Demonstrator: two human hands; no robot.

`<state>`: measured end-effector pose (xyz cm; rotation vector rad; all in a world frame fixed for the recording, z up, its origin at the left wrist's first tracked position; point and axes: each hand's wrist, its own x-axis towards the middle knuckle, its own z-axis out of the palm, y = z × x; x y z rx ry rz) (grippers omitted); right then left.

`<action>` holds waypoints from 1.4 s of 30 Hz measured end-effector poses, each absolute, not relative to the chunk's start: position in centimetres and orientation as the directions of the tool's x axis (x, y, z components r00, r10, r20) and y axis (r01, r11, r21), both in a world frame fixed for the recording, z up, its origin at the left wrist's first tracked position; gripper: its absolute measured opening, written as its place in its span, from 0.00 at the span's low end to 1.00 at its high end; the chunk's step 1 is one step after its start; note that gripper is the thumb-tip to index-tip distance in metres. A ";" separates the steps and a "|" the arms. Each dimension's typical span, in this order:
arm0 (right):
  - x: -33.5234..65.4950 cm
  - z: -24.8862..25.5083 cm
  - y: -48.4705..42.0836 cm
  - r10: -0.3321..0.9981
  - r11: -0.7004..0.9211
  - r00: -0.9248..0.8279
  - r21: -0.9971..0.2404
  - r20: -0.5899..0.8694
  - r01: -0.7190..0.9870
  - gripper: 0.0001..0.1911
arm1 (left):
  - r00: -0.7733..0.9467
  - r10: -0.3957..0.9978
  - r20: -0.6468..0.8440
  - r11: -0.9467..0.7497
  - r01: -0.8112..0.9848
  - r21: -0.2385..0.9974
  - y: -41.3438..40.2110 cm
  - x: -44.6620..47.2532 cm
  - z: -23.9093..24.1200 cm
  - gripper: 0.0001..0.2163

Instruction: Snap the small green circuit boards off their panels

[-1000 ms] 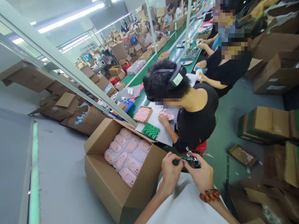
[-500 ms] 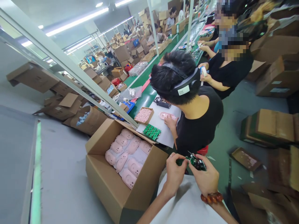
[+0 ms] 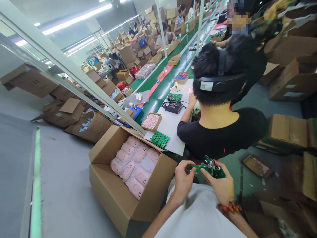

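My left hand [image 3: 182, 180] and my right hand [image 3: 220, 184] both grip a green circuit board [image 3: 207, 167] with small parts on it, held above a white sheet [image 3: 198, 215] on my lap or bench. The left fingers pinch its left end, the right fingers hold its right end. A bead bracelet [image 3: 229, 207] sits on my right wrist. To the left of my hands stands an open cardboard box [image 3: 119, 195] with several pink plastic shells [image 3: 133, 165] inside.
A person in a black top [image 3: 223, 132] sits right ahead at a green conveyor table [image 3: 158, 96], with a stack of green boards [image 3: 159, 138], a tray of pink parts [image 3: 151, 121] and a black device [image 3: 172, 106]. Cardboard boxes [image 3: 289, 129] lie on the floor at right and left.
The person ahead has leaned away toward the far side of the table, uncovering the table's items. My hands have shifted slightly right and turned the circuit board flatter.
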<state>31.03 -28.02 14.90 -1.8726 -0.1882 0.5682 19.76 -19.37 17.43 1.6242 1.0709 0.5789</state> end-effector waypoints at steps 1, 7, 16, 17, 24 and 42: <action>31.0 15.0 -28.0 0.393 -0.397 0.880 -0.913 -0.266 -0.098 0.33 | 0.487 0.861 -0.145 -0.043 0.354 0.934 -19.4 19.8 17.4 0.09; 30.5 15.2 -27.9 0.410 -0.458 0.899 -0.887 -0.151 0.060 0.28 | 0.472 0.869 -0.147 -0.030 0.347 0.937 -19.4 19.8 17.5 0.11; 29.5 14.6 -27.7 0.418 -0.378 0.858 -0.802 0.299 0.464 0.20 | 0.353 0.928 -0.122 -0.018 0.368 0.929 -20.7 20.1 18.0 0.06; 29.4 14.6 -27.7 0.423 -0.371 0.843 -0.785 0.332 0.495 0.19 | 0.343 0.932 -0.117 -0.019 0.369 0.929 -20.8 20.2 18.0 0.06; 29.4 14.5 -27.7 0.402 -0.380 0.848 -0.780 0.345 0.498 0.20 | 0.324 0.943 -0.078 -0.053 0.378 0.924 -21.3 20.5 17.5 0.06; 31.2 15.9 -27.5 0.606 -0.158 0.723 -0.941 -0.331 -0.299 0.28 | 0.513 0.815 -0.269 0.169 0.235 0.957 -18.0 18.8 17.2 0.09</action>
